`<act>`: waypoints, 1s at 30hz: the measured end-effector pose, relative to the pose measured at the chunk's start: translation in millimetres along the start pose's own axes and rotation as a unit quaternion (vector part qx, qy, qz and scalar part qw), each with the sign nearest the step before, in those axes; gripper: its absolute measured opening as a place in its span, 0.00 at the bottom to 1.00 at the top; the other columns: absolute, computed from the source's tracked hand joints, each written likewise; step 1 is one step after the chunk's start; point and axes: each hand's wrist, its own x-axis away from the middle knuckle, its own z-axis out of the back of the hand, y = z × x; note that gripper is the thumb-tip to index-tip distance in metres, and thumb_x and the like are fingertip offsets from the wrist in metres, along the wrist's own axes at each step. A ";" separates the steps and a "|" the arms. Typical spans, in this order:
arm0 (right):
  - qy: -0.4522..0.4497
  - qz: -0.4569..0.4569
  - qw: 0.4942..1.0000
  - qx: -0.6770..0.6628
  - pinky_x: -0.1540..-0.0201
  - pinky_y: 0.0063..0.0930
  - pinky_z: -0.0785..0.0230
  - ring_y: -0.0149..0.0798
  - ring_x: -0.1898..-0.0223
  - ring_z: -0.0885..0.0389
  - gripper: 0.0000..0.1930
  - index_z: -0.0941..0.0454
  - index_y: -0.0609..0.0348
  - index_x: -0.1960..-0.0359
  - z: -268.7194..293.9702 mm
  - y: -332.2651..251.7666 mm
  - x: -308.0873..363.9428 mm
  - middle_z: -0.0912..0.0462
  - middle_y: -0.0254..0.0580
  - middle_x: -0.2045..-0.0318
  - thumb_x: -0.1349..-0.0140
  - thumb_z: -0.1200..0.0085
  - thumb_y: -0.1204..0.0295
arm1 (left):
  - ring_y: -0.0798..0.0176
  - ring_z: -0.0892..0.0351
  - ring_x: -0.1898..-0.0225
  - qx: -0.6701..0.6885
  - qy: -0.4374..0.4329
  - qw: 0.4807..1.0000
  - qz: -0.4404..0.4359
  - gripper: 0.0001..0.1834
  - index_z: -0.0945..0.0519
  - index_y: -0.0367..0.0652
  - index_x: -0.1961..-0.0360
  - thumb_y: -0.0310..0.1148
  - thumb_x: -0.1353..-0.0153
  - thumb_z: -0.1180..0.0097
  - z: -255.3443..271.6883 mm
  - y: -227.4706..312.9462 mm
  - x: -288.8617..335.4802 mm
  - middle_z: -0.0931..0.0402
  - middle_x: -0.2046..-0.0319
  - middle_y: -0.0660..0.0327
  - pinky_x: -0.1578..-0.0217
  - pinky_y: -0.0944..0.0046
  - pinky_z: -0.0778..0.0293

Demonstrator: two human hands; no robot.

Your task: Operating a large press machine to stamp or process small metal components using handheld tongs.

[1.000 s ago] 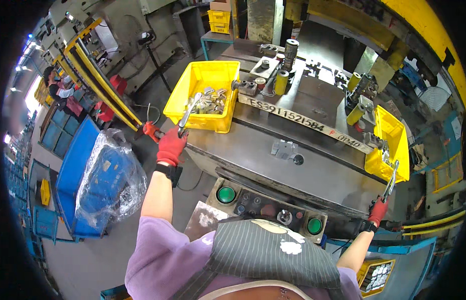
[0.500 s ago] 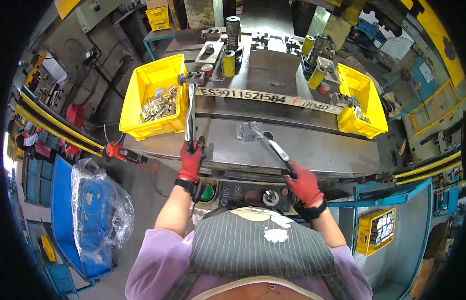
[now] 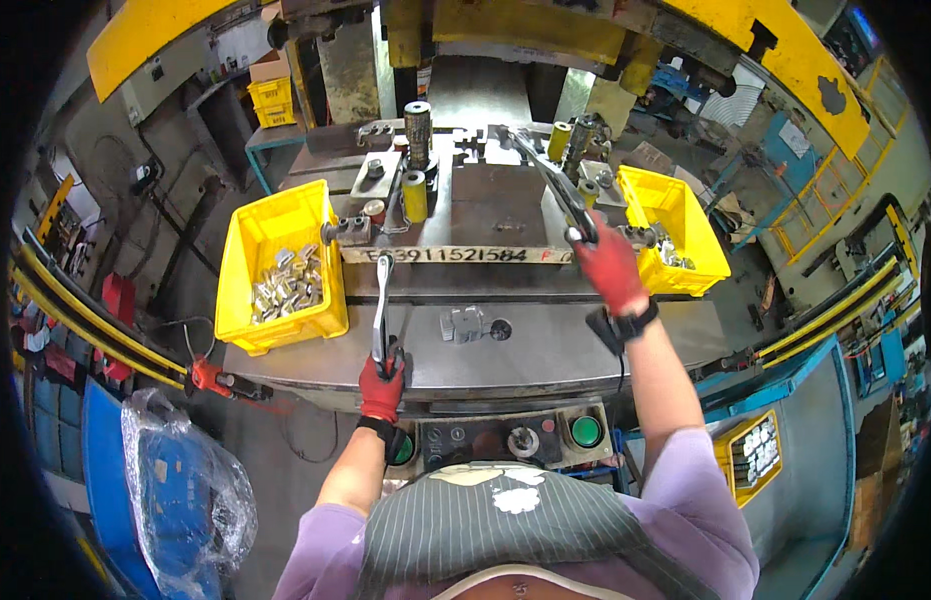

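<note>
My red-gloved left hand [image 3: 382, 390] is closed around the dark handle of long metal tongs [image 3: 381, 310], whose tip points away from me above the press bed's front edge. With my right arm stretched forward, my gloved right hand [image 3: 612, 268] grips a second pair of long tongs [image 3: 550, 175]. Their far end is over the back of the die [image 3: 495, 195]; whether a part sits in the tip is too small to tell. A small group of flat grey metal pieces [image 3: 462, 324] lies on the steel bed [image 3: 555, 345] between my hands, beside a round dark spot.
A yellow bin [image 3: 275, 215] of shiny metal parts stands at the left, another yellow bin [image 3: 703, 240] at the right. Guide posts [image 3: 417, 135] rise from the die beneath a yellow press frame [image 3: 525, 30]. A control panel with green buttons [image 3: 586, 431] is at my waist.
My right hand has swung forward, taking its tongs from the grey pieces to the back of the die. My left hand still holds its tongs near the front edge. The view has shifted.
</note>
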 end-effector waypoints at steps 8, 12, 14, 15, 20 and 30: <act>-0.159 -0.004 0.974 0.163 0.60 0.41 0.34 0.52 0.62 0.26 0.18 0.30 0.60 0.60 -25.0 1.3 -97.4 0.23 0.52 0.66 0.49 0.51 0.61 | 0.52 0.25 0.71 -0.086 -0.003 0.996 -0.015 0.22 0.28 0.39 0.61 0.32 0.60 0.37 5.7 2.0 2.3 0.25 0.73 0.52 0.69 0.61 0.30; -0.258 -0.090 0.957 -0.097 0.63 0.33 0.34 0.43 0.66 0.25 0.20 0.29 0.61 0.64 -47.7 61.8 -104.9 0.22 0.46 0.69 0.49 0.50 0.56 | 0.53 0.25 0.72 -0.049 -0.024 0.998 -0.010 0.22 0.28 0.40 0.61 0.32 0.60 0.37 -1.3 10.8 1.6 0.25 0.73 0.53 0.69 0.62 0.30; -0.305 -0.185 0.873 -0.333 0.66 0.26 0.35 0.35 0.70 0.26 0.21 0.28 0.60 0.68 -68.5 92.5 -103.5 0.23 0.39 0.73 0.48 0.50 0.52 | 0.54 0.25 0.73 -0.052 -0.031 0.998 -0.022 0.22 0.28 0.40 0.61 0.32 0.60 0.38 -4.2 16.5 1.2 0.26 0.73 0.54 0.70 0.62 0.30; -0.331 -0.223 0.791 -0.463 0.69 0.24 0.36 0.32 0.73 0.28 0.20 0.28 0.56 0.70 -73.0 72.6 -98.0 0.24 0.37 0.75 0.47 0.52 0.50 | 0.55 0.25 0.73 -0.062 -0.025 0.998 -0.011 0.22 0.28 0.41 0.60 0.32 0.60 0.38 3.5 14.4 3.1 0.26 0.73 0.54 0.70 0.62 0.30; -0.387 -0.261 0.679 -0.567 0.81 0.25 0.44 0.32 0.84 0.34 0.18 0.31 0.48 0.78 -63.7 30.8 -90.5 0.28 0.33 0.85 0.43 0.59 0.48 | 0.58 0.24 0.71 -0.072 -0.022 0.997 -0.023 0.22 0.28 0.42 0.59 0.32 0.59 0.39 6.6 19.3 5.2 0.25 0.72 0.55 0.70 0.64 0.29; -0.080 -0.143 0.877 -0.452 0.80 0.19 0.45 0.27 0.84 0.38 0.10 0.30 0.49 0.71 -49.6 23.6 -44.2 0.31 0.29 0.83 0.39 0.62 0.60 | 0.65 0.28 0.71 -0.088 -0.054 0.994 0.026 0.19 0.29 0.38 0.61 0.27 0.57 0.40 4.7 23.6 2.8 0.27 0.70 0.57 0.67 0.65 0.31</act>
